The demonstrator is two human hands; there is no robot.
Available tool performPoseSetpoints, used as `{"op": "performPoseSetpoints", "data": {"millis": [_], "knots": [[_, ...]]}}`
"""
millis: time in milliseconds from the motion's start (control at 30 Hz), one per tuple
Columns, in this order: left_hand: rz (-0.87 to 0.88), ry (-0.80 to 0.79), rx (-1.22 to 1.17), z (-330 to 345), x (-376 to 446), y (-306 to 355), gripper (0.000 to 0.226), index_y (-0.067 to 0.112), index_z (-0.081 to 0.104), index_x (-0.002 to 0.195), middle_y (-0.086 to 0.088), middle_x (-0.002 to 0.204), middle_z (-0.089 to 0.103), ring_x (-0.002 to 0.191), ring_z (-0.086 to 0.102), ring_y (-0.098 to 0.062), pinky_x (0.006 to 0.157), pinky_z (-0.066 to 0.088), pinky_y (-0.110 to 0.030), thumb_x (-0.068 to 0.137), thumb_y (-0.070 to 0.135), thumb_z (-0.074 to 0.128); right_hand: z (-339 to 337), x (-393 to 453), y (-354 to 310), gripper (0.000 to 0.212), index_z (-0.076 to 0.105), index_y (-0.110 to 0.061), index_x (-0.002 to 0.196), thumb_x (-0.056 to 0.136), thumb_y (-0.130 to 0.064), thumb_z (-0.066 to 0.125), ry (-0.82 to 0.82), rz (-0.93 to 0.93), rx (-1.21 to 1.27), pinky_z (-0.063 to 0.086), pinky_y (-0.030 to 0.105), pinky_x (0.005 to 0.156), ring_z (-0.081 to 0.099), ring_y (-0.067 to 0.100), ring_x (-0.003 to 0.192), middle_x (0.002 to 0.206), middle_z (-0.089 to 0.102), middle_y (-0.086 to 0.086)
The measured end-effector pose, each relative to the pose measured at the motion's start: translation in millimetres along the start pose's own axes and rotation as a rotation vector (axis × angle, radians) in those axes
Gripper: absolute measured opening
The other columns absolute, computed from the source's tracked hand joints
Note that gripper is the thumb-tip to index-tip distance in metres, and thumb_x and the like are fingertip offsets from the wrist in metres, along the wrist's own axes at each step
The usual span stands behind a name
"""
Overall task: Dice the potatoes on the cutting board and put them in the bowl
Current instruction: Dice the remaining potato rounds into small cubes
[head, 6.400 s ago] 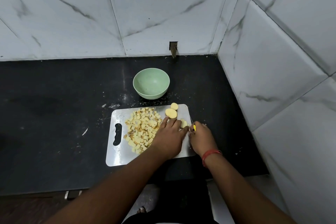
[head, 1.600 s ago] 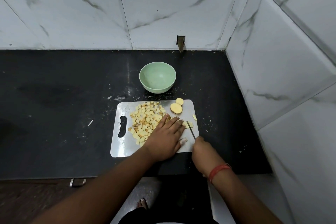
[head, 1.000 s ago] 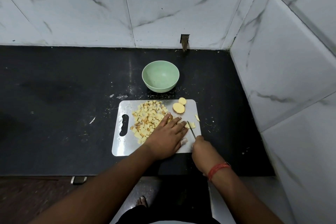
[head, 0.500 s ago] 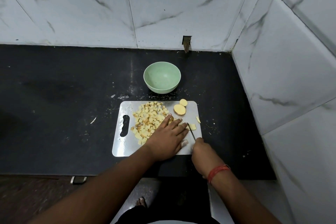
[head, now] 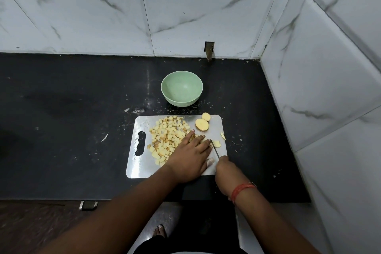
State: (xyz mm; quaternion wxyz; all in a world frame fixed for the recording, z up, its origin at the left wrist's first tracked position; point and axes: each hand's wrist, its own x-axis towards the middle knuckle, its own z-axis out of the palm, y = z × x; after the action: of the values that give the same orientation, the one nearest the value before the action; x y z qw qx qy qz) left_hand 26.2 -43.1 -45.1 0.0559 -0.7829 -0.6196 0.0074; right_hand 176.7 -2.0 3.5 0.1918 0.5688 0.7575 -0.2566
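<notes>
Since half a second ago almost nothing shifts: both hands sit where they were, and only the knife (head: 214, 149) seems a touch nearer the left fingers. Her left hand (head: 190, 160) lies flat on the cutting board (head: 138, 168), fingers straight and pointing toward 1 o'clock, pressing down on a potato piece mostly hidden beneath them. The right hand (head: 225, 168) is curled round the knife handle, the thin blade angling up toward 11 o'clock right beside the left fingertips. At 9 o'clock of the left hand spreads the pile of diced potato (head: 167, 137). At 12 o'clock on the board rest two round potato slices (head: 203, 122), touching each other. A few small cut bits (head: 217, 143) lie at 3 o'clock of the blade tip. Beyond the board, at 12 o'clock on the black counter (head: 61, 109), stands the green bowl (head: 181, 88), holding no potato. A red thread (head: 241, 188) circles the right wrist.
</notes>
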Motion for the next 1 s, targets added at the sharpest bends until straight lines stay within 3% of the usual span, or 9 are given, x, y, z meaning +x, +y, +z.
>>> {"op": "performPoseSetpoints", "data": {"millis": [333,467,533,600,700,800,867,1000], "knots": [[-0.026,-0.043,-0.015,-3.4,1.1,2.4,0.066,0.016,0.060,0.141,-0.007,0.146,0.055,0.140,0.044,-0.032,0.123,0.019,-0.056,0.102,0.053,0.021,7.0,-15.5,12.0,0.030,0.040,-0.003,0.123,0.093,-0.002,0.037,-0.012,-0.034,0.031,0.047,0.035,0.087,0.061,0.032,0.110,0.121,0.060,0.019],[-0.036,-0.057,-0.026,-7.4,2.1,4.3,0.070,0.015,0.062,0.137,-0.007,0.145,0.056,0.141,0.043,-0.032,0.124,0.017,-0.055,0.101,0.052,0.016,9.1,-23.7,20.5,0.039,0.035,0.000,0.135,0.096,-0.002,0.037,-0.034,-0.011,0.010,0.047,0.033,0.089,0.062,0.028,0.112,0.124,0.060,0.017],[-0.048,-0.034,-0.026,-8.2,3.2,5.1,0.067,0.016,0.066,0.131,-0.007,0.141,0.059,0.139,0.045,-0.031,0.124,0.017,-0.054,0.101,0.051,0.018,5.8,-25.6,26.3,0.028,0.044,-0.002,0.126,0.098,-0.007,0.039,-0.052,-0.027,0.038,0.048,0.032,0.083,0.065,0.026,0.102,0.117,0.063,0.015],[-0.075,0.020,-0.049,-10.5,4.9,6.7,0.062,0.016,0.071,0.121,-0.007,0.132,0.063,0.134,0.049,-0.029,0.124,0.016,-0.050,0.101,0.048,0.022,-4.6,-30.0,31.7,0.011,0.047,-0.007,0.105,0.101,-0.015,0.040,-0.068,-0.039,0.152,0.050,0.032,0.066,0.063,0.022,0.079,0.104,0.062,0.013],[-0.067,0.114,-0.099,-14.1,11.0,9.8,0.052,0.014,0.072,0.113,-0.009,0.124,0.063,0.127,0.054,-0.029,0.124,0.016,-0.046,0.101,0.042,0.030,-22.9,-35.1,42.3,0.019,0.044,-0.010,0.095,0.103,-0.026,0.038,-0.038,-0.043,0.380,0.039,0.023,0.039,0.054,0.019,0.045,0.082,0.056,0.012],[0.099,0.140,-0.076,-7.4,21.0,15.1,0.047,0.011,0.066,0.129,-0.010,0.134,0.061,0.131,0.051,-0.027,0.124,0.024,-0.047,0.103,0.040,0.040,-32.5,-33.0,52.0,0.022,0.042,-0.010,0.092,0.103,-0.029,0.037,0.003,-0.027,0.548,0.036,0.024,0.035,0.045,0.019,0.033,0.072,0.051,0.013],[0.160,0.113,-0.038,-1.5,28.4,18.4,0.051,0.009,0.062,0.137,-0.009,0.141,0.058,0.135,0.049,-0.026,0.125,0.020,-0.045,0.104,0.042,0.041,-34.8,-29.9,56.4,0.022,0.041,-0.011,0.092,0.103,-0.030,0.037,0.008,-0.015,0.608,0.038,0.026,0.036,0.044,0.018,0.033,0.071,0.050,0.013],[0.074,0.088,0.002,4.5,27.3,9.2,0.061,0.006,0.060,0.139,-0.010,0.139,0.060,0.135,0.050,-0.028,0.124,0.021,-0.044,0.107,0.047,0.029,-35.5,-28.3,63.4,0.023,0.042,-0.011,0.093,0.103,-0.031,0.037,-0.006,-0.010,0.640,0.039,0.026,0.038,0.043,0.018,0.034,0.071,0.050,0.012]]}}
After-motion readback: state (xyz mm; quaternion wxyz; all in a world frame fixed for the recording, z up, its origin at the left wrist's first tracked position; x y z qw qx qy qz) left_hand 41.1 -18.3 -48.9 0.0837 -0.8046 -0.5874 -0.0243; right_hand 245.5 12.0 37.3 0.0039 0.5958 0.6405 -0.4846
